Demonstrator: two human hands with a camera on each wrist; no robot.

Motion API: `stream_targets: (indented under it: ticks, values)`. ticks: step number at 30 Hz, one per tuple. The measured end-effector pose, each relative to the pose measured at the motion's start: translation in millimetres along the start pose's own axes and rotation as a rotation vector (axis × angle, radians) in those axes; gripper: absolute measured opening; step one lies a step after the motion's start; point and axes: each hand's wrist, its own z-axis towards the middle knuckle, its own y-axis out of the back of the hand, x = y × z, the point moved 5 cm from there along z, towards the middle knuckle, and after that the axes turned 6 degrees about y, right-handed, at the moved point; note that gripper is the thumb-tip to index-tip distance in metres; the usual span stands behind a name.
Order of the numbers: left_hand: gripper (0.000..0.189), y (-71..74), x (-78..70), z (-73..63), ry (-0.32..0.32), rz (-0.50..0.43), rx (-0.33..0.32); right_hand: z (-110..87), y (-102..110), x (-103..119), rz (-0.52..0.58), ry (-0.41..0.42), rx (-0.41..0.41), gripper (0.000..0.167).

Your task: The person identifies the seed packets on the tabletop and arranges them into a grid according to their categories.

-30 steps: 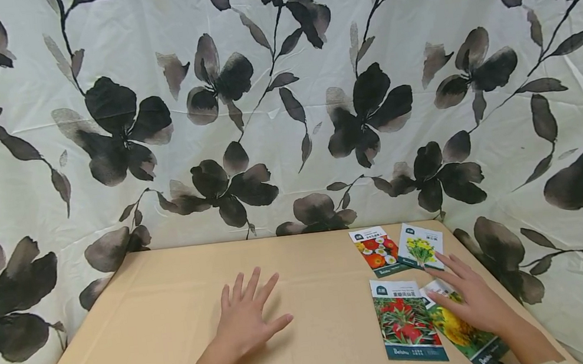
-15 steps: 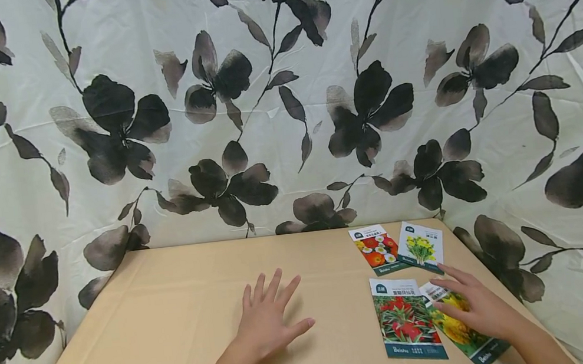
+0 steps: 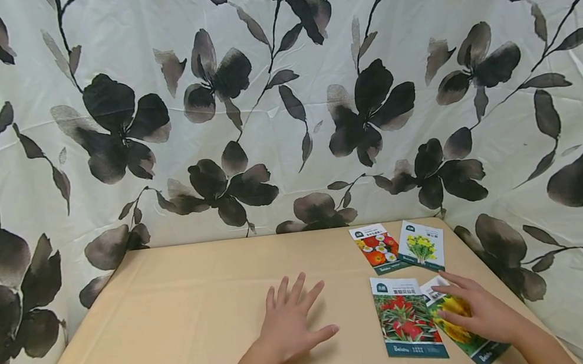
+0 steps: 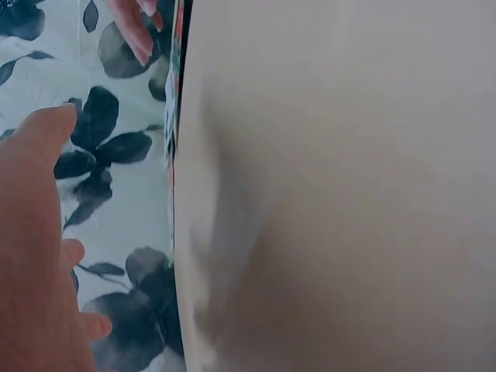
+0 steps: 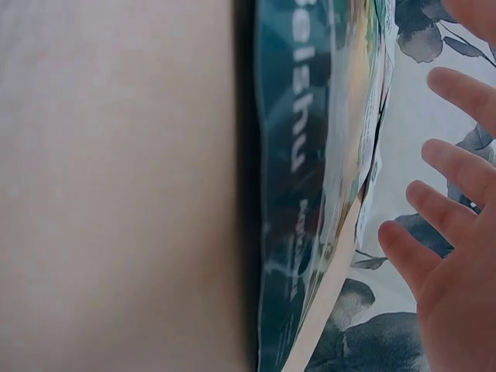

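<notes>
My left hand [image 3: 293, 330] hovers over the middle of the table, fingers spread, holding nothing. My right hand [image 3: 489, 315] is above a seed packet with yellow flowers [image 3: 474, 345], covering part of it; its fingers are spread and relaxed. Left of that lies a red-flower seed packet [image 3: 408, 321], overlapping it at the edge. Behind these, an orange-and-white-flower packet [image 3: 376, 250] lies partly under a white packet with yellow blooms [image 3: 420, 248]. In the right wrist view, a packet's teal lower band [image 5: 287, 163] shows close up, apart from the fingers [image 5: 449, 167].
The tan table [image 3: 177, 312] narrows toward its far edge. Behind it and along both sides hangs a white cloth [image 3: 285, 117] printed with dark flowers.
My left hand has moved right, toward the packets, with its fingers still spread. The right hand has shifted slightly right and nearer to me. The packets keep their places.
</notes>
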Motion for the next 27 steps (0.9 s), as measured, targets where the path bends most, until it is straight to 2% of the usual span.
stream_targets:
  ticks: [9,16,27]
  values:
    - [0.086,-20.5,-23.8,4.2,-0.017,-0.030,0.070,0.1,-6,-1,0.024,0.028,0.014,0.064]
    - [0.086,-37.6,-50.1,10.1,-0.018,-0.070,0.159,1.1,-5,-3,0.020,0.031,0.012,0.062]
    - [0.086,-54.2,-89.8,20.1,-0.043,-0.081,0.203,-1.4,-7,-4,0.041,0.013,0.066,0.060]
